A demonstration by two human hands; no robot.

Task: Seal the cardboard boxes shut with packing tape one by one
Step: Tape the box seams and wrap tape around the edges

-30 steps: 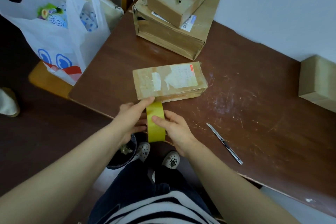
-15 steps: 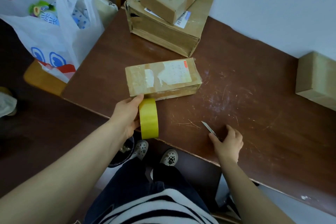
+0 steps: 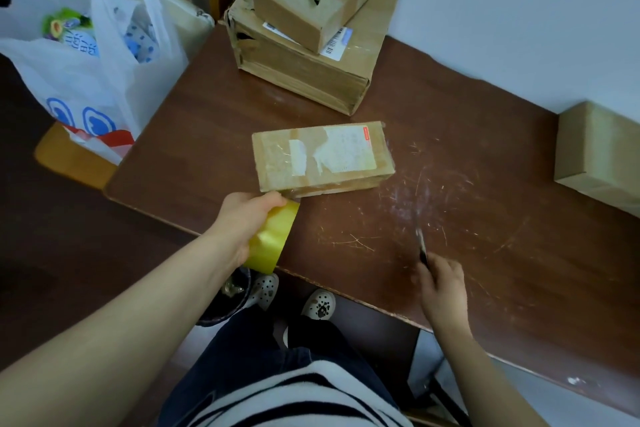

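Note:
A flat cardboard box [image 3: 322, 158] with torn white labels lies in the middle of the brown table [image 3: 485, 218]. My left hand [image 3: 246, 218] grips a yellow roll of packing tape [image 3: 272, 243] at the box's near left corner, with the tape running up to the box's front side. My right hand [image 3: 441, 282] holds a thin utility knife [image 3: 421, 244] above the table's front edge, blade pointing away from me; it is blurred.
Two stacked cardboard boxes [image 3: 311, 31] stand at the table's back. Another box [image 3: 599, 152] sits at the right by the wall. A white plastic bag [image 3: 93, 73] rests on a chair to the left. My legs and shoes show below the table edge.
My right hand left the tape roll, moved right to the knife and has lifted it off the table. My left hand kept hold of the roll at the box.

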